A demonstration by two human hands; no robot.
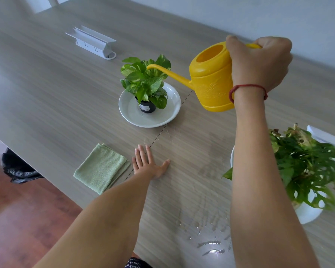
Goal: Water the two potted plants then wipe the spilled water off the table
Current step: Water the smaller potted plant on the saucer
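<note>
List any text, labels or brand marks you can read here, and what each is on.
Nothing is legible.
Pot: a pale label, its print too small to read.
Watering can: embossed decoration, no letters made out.
Socket box: no readable marking.

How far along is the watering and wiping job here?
Apparently done: nothing certain, though spilled water already lies beside the large plant. In hand: the right hand tips the yellow watering can, spout over the small plant. Left: wiping; the green cloth lies untouched beside the flat left hand.
</note>
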